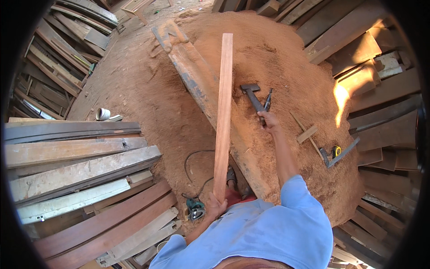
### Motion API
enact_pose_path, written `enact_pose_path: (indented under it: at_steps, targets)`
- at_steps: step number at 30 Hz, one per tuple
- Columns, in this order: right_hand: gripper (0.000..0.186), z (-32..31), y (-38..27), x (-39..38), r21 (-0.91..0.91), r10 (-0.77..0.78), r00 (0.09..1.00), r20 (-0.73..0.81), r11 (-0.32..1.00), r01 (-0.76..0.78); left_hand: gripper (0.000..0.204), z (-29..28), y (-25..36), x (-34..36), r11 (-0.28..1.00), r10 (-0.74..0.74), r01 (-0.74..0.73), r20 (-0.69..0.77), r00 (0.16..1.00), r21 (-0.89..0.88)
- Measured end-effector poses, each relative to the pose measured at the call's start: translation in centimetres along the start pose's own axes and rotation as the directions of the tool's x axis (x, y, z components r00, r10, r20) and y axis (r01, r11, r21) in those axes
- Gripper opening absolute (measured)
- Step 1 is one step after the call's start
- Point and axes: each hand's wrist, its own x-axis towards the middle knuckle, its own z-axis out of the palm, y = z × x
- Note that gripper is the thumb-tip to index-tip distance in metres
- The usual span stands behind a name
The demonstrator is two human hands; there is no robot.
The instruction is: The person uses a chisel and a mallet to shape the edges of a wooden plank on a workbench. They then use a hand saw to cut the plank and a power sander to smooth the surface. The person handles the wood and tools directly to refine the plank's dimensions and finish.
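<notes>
My left hand [216,206] is closed round the near end of a long, straight reddish wooden bar [224,107], which slants away in front of me. My right hand [268,122] grips the end of the handle of a hammer [253,96] with a dark, broad head. Close beside the hammer's handle is a slim dark tool [269,99], perhaps a chisel. The bar crosses over a dusty, worn plank bench [192,80] with a raised wooden stop [174,36] at its far end.
Sawdust [277,58] covers the ground. At right lie a wooden marking gauge [307,134], a metal square [344,153] and a yellow-black tape measure [336,151]. A green corded power tool [195,209] sits near my left hand. Stacked boards [85,172] line the left, more boards [380,89] the right.
</notes>
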Motion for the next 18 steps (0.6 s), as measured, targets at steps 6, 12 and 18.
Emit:
enact_pose_path:
  at_steps: [6,12,18]
  targets:
    - [0.016,-3.3,-2.5,-6.8,0.089,-0.153,0.985,-0.080,0.983,0.160,0.071,0.6,-0.2,0.0,0.999,0.001,0.001,-0.038,0.999,0.037]
    - [0.019,-9.5,-2.6,-11.7,0.213,-0.367,0.905,-0.215,0.887,0.410,0.066,0.5,-0.1,0.1,1.000,0.031,-0.031,-0.060,0.998,0.001]
    - [0.030,-13.7,-1.7,-14.3,-0.823,-0.709,0.475,-0.521,0.565,-0.059,0.070,0.3,0.0,0.3,0.999,0.042,-0.039,-0.061,0.997,0.036]
